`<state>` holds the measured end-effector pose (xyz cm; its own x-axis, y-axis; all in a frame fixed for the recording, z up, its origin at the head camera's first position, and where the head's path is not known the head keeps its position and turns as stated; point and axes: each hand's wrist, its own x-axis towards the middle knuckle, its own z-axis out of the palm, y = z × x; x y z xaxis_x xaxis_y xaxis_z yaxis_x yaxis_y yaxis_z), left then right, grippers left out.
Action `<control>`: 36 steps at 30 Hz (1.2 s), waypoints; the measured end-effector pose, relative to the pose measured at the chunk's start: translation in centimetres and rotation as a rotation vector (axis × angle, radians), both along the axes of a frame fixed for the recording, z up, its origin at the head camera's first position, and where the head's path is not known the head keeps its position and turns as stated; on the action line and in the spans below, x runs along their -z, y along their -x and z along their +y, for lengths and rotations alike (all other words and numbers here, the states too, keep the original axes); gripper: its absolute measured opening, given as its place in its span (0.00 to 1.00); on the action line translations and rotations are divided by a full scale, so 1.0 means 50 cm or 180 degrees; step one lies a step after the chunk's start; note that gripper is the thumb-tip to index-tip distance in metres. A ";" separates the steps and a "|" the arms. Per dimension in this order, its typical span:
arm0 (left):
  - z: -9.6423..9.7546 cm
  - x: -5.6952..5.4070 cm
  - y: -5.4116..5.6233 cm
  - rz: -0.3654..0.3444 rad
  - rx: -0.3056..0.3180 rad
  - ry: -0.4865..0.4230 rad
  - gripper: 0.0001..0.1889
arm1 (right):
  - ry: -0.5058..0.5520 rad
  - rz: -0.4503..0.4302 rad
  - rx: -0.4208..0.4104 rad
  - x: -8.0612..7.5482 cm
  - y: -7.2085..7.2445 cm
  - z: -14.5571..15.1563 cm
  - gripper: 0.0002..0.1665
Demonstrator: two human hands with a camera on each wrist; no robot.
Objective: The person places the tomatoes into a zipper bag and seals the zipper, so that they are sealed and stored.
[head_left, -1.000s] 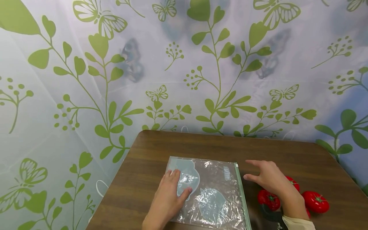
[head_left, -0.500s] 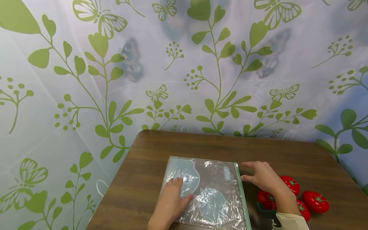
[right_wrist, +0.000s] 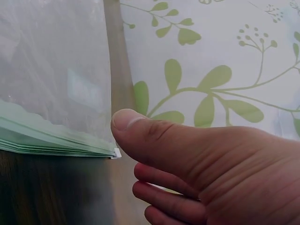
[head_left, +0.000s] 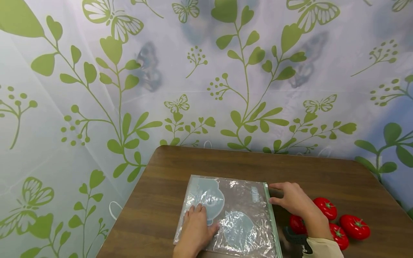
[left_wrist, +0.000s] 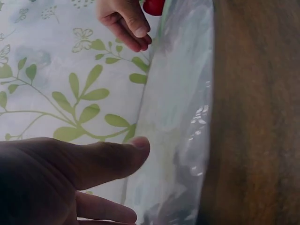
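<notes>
A clear plastic zipper bag with pale blue printed shapes lies flat on the table. Its green zip strip faces right, with a small white slider at the far corner. In the right wrist view, several green layers show along that edge. My left hand rests on the near left part of the bag, fingers extended. My right hand is beside the slider corner, thumb and fingers apart with nothing between them. Whether the thumb touches the strip, I cannot tell.
Several red tomatoes lie on the table right of the bag, partly behind my right wrist. The brown wooden table has rounded far corners. A patterned cloth with green leaves and butterflies hangs behind it.
My right hand has moved left to the bag's zip corner, uncovering more of the tomatoes. My left hand has slid slightly right and nearer on the bag.
</notes>
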<state>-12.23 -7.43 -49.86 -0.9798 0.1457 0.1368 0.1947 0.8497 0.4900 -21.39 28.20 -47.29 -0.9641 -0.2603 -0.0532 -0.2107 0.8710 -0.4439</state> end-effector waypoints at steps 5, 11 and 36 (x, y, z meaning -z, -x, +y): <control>0.004 0.032 0.007 0.0200 -0.0085 0.0123 0.37 | -0.0009 -0.0029 0.0003 0.001 0.002 -0.003 0.38; 0.014 0.021 0.005 0.0072 -0.0175 0.0216 0.38 | -0.0033 -0.0056 0.0019 0.000 0.005 -0.007 0.37; 0.000 0.023 0.015 0.0310 -0.0131 0.0375 0.14 | -0.0222 -0.0065 -0.0233 -0.004 0.000 -0.026 0.18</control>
